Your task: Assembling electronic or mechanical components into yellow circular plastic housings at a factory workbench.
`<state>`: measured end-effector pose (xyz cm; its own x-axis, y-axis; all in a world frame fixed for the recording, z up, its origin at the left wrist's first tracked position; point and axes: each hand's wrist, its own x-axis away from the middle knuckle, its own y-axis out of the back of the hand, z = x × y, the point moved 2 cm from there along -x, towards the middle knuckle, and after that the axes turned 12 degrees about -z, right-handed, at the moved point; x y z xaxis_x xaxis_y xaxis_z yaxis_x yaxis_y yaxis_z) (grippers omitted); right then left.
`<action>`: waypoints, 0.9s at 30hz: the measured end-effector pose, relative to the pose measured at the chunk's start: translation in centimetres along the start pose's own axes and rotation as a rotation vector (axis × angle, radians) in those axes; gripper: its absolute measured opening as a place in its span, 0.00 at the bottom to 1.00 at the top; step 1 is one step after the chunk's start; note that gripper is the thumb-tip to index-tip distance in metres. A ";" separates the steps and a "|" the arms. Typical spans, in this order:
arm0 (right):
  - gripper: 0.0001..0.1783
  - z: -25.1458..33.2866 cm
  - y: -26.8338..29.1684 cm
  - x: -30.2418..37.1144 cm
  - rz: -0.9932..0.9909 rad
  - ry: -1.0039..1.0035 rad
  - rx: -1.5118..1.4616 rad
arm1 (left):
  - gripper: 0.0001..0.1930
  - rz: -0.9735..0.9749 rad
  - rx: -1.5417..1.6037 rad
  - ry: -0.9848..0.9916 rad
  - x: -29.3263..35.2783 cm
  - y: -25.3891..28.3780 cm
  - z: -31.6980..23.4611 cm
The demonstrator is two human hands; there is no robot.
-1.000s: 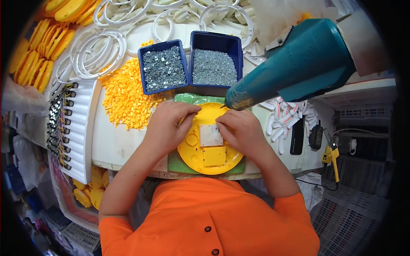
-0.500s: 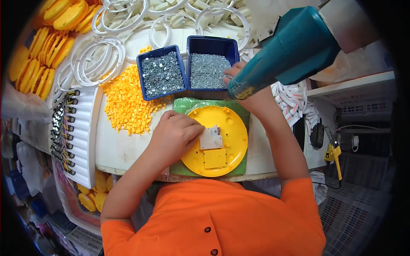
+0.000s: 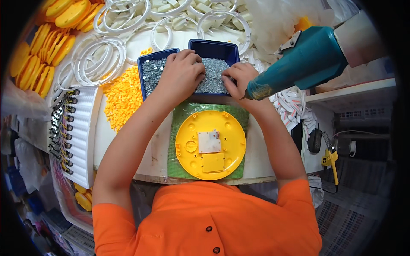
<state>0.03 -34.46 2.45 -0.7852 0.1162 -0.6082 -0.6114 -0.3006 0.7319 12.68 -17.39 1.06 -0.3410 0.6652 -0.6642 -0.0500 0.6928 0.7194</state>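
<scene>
My left hand (image 3: 183,76) reaches over the blue bin of larger screws (image 3: 153,70), its bent fingers dipping into the neighbouring blue bin of small screws (image 3: 215,72). My right hand (image 3: 241,77) is at that bin's right edge, thumb and fingers curled together; whatever they pinch is too small to make out. A teal power screwdriver (image 3: 314,57) hangs in front of my right wrist, hiding part of it. Nearer to me a round yellow plastic cover (image 3: 230,132), fitted with a white box (image 3: 209,142) and a yellow lid (image 3: 213,162), lies on a green mat (image 3: 175,168).
Small yellow parts (image 3: 121,102) are heaped left of the bins. White rings (image 3: 100,59) and stacked yellow discs (image 3: 51,47) stand behind them. A white foam tray (image 3: 83,132) with wired parts is at the left edge. White strips (image 3: 290,106) and a yellow-handled soldering iron (image 3: 333,166) are at right.
My left hand has left the yellow cover and moved up to the bins. The cover has shifted slightly left and nearer. The screwdriver has swung right, showing more of my right hand.
</scene>
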 end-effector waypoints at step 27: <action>0.09 11.5 5.8 12.8 0.119 -0.134 -0.142 | 0.08 0.091 0.485 0.520 11.2 9.3 -8.3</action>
<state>-14.66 -23.86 2.40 -0.8626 0.1939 -0.4673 -0.5016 -0.4489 0.7396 0.61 -5.81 1.94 -0.7334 0.5907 -0.3364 0.3814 0.7672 0.5156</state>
